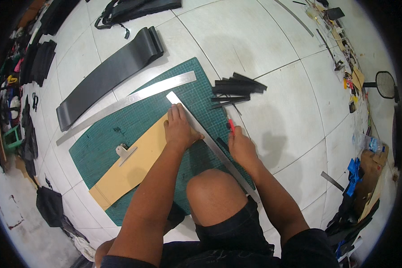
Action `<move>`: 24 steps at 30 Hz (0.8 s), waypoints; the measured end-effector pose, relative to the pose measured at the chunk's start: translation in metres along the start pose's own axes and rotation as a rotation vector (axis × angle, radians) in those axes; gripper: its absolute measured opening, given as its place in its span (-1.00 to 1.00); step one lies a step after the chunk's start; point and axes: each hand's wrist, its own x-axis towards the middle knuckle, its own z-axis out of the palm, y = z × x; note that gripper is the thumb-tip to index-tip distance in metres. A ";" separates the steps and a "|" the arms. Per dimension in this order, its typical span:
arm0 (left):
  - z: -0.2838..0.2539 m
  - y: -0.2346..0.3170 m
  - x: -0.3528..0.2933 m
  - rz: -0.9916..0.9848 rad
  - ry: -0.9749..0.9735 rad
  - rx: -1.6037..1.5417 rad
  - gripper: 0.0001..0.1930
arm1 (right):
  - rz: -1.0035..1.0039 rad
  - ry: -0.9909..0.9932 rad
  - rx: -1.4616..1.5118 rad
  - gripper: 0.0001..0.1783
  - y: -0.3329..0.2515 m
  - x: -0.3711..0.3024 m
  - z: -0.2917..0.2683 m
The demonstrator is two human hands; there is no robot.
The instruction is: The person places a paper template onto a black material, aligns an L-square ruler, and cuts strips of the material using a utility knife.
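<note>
Left hand (178, 129): part-spread, over metal ruler (219, 154) and tan card (149, 156), both on green mat (94, 163). Right hand (242, 148): closed round red cutter (231, 125) (apart from ruler). Step, apparently: steadying for a cut; next calls for blade against ruler.

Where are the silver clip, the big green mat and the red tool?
Silver clip (126, 155): head view, on its metal body.
Green mat (97, 155): head view, on its bare left part.
Red tool (231, 125): head view, on its red body.
</note>
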 end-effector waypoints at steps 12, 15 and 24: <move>0.003 -0.005 -0.001 0.065 0.056 -0.062 0.41 | -0.294 0.032 0.017 -0.39 0.025 -0.016 0.046; 0.003 -0.001 -0.005 0.109 0.144 -0.070 0.37 | -0.177 -0.029 0.135 -0.45 0.029 -0.018 0.051; -0.006 -0.041 0.006 0.577 0.240 -0.139 -0.20 | -0.130 0.618 0.198 -0.59 0.143 -0.005 0.024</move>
